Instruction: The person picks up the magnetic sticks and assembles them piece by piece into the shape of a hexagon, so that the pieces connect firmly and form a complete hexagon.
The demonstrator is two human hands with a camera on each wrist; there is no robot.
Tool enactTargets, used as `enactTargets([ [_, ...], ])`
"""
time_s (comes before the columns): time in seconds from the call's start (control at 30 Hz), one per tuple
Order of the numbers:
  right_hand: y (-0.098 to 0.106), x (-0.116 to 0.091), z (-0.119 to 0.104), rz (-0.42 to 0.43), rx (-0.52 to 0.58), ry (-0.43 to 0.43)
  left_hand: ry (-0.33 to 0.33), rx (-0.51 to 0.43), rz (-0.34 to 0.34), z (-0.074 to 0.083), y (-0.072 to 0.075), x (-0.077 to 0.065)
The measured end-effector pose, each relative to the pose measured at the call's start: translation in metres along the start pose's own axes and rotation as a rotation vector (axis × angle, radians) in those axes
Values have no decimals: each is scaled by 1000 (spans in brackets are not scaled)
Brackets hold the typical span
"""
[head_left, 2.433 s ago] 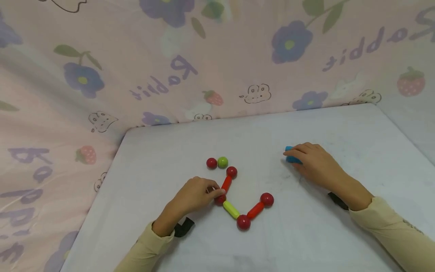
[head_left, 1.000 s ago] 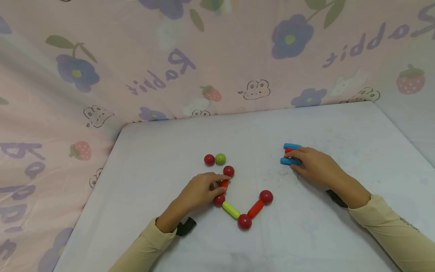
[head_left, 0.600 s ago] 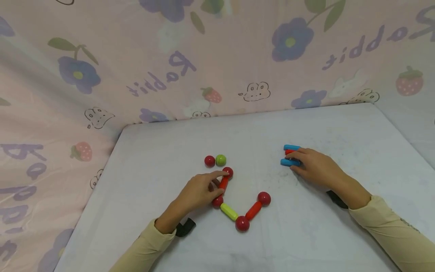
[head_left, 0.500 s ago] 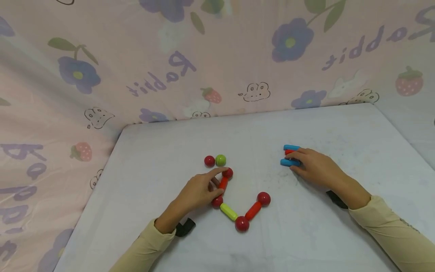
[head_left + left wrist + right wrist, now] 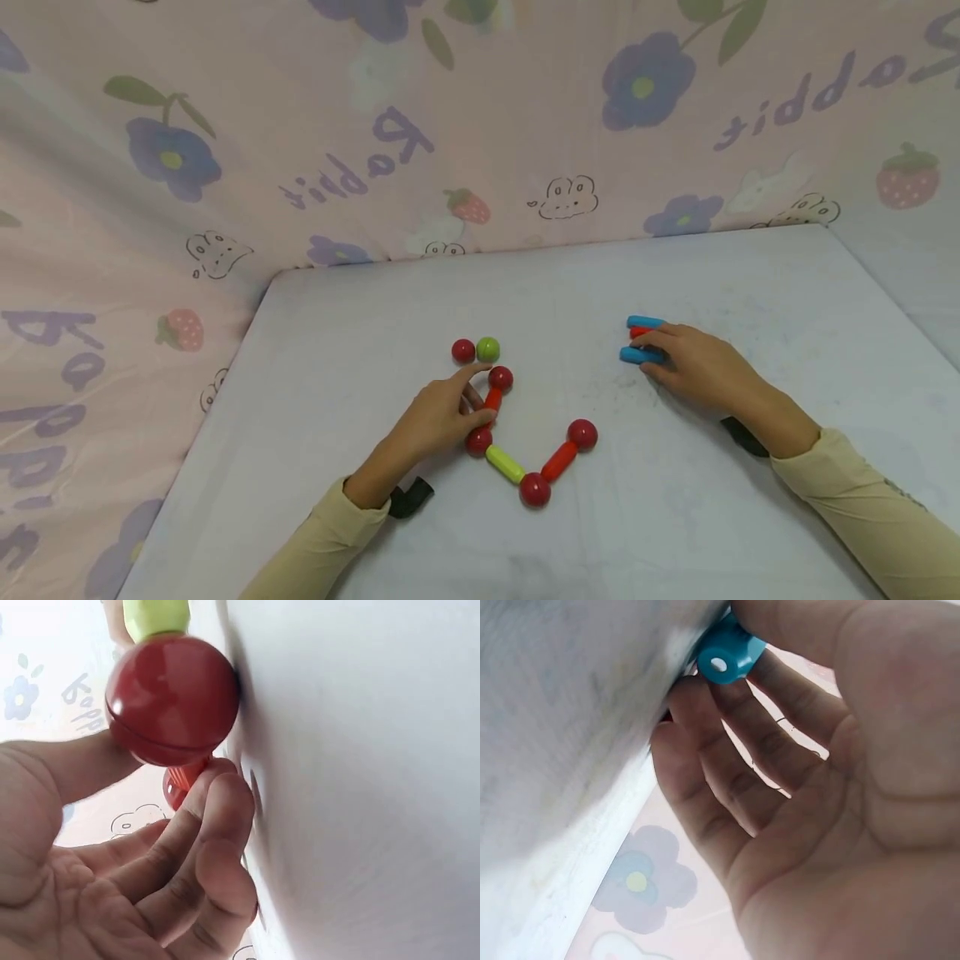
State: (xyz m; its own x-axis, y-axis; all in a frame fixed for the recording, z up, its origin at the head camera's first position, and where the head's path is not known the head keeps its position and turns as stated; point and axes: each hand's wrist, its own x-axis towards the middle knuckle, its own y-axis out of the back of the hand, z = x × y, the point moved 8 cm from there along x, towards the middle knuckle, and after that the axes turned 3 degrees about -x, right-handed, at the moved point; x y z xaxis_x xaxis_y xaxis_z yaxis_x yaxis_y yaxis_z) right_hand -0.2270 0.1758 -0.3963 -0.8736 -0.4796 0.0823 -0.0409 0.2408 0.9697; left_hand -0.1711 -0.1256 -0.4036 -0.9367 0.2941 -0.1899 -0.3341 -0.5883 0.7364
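The fingers of the left hand (image 5: 435, 417) pinch a red rod (image 5: 493, 398), seemingly to steady the ball-and-rod chain (image 5: 506, 465) running out beside them, while those of the right hand (image 5: 692, 363) pinch a blue rod (image 5: 634, 355), 2 more rods (image 5: 642, 321) lying partly beneath, apparently grouped for easy reach.

Your right hand (image 5: 696, 365) hides the right ends of two blue rods (image 5: 637, 355) and the red rod (image 5: 640, 332) between. Your left hand (image 5: 437, 417) covers part of another red rod (image 5: 492, 398); its wrist view's top edge cuts off the yellow-green rod (image 5: 157, 616).
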Motion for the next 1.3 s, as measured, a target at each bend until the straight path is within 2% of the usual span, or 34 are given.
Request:
enactTargets([
  [0.3, 7, 1, 0, 19, 13, 16, -15, -20, -33, 7, 1, 2],
  [0.63, 3, 4, -6, -8, 89, 35, 5, -59, -76, 1, -2, 5],
  [0.8, -6, 10, -22, -28, 111, 52, -4, -62, -94, -3, -7, 4],
  [1.1, -27, 35, -73, -82, 138, 122, -7, -60, -63, -5, -7, 3],
  [1.3, -33, 47, -96, -117, 146, 136, -7, -55, -68, -5, -8, 3],
])
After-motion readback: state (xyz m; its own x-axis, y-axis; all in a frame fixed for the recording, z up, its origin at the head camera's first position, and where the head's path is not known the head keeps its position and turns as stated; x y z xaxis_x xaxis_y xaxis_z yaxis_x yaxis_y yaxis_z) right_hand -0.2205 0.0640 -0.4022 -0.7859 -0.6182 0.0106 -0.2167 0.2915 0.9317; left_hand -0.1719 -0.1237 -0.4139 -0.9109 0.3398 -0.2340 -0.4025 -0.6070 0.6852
